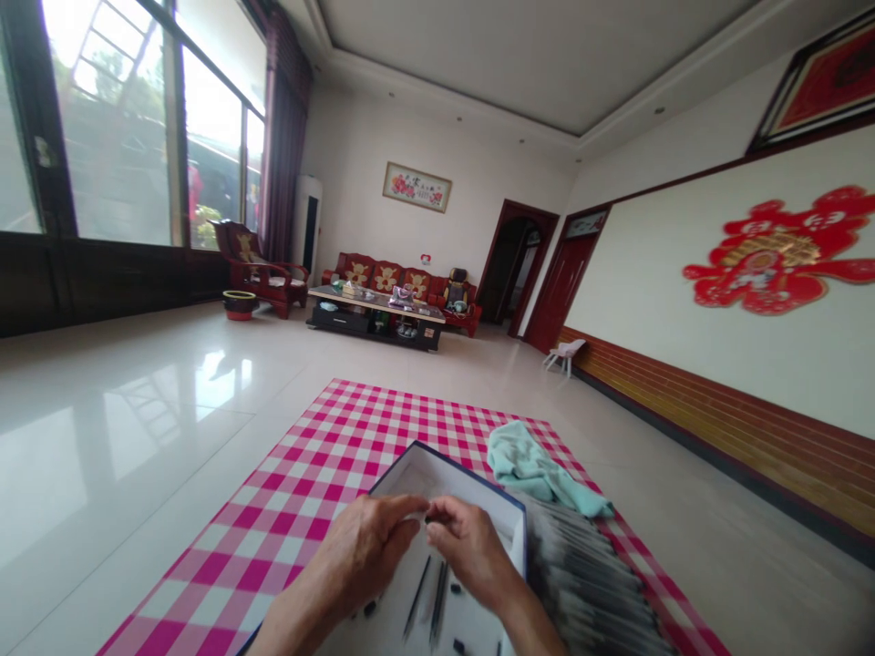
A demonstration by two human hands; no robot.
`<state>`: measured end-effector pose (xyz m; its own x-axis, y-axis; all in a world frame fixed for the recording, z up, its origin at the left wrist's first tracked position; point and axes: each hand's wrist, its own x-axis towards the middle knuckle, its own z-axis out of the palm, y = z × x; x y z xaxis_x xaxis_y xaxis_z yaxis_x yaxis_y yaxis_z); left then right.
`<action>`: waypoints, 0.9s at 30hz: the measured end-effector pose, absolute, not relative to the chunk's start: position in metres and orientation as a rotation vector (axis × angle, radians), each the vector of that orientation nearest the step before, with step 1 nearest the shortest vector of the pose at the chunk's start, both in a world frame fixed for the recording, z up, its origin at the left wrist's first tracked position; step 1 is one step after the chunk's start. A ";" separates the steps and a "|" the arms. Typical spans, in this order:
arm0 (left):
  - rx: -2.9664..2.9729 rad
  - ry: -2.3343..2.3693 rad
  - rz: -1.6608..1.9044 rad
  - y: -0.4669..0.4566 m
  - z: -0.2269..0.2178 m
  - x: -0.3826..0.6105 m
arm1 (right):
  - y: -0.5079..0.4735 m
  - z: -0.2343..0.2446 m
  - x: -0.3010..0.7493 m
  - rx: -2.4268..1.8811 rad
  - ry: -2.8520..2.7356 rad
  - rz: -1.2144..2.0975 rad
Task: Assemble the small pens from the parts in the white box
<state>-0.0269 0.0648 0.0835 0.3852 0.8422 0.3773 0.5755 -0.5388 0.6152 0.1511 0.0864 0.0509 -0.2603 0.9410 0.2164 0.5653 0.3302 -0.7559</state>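
Observation:
Both hands are over a white-lined box (471, 469) with a dark blue rim. My right hand (471, 547) pinches a small dark piece (428, 518) between thumb and fingertips. Its kind is too small to tell. Close against it, my left hand (369, 547) has its thumb and forefinger drawn together at the same spot; what they hold is hidden. Below the hands, inside the box, lie thin black pen-like sticks (438, 592) and several small black pieces (456, 589).
The box stands on a pink-and-white checked cloth (293, 465). Right of it lies a blurred pile of dark, slender sticks (594, 583), with a crumpled mint-green towel (533, 465) behind. Farther off are a low table (375, 310), a wooden sofa (369, 271) and a small chair (566, 353).

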 end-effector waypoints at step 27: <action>2.297 1.248 0.901 0.067 0.073 -0.021 | 0.063 0.053 0.146 -1.002 -1.451 1.082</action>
<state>-0.0214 0.0668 0.0726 0.4016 0.8435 0.3565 0.6039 -0.5366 0.5894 0.1464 0.0632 0.0533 -0.1309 0.9614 0.2419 0.0421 0.2492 -0.9675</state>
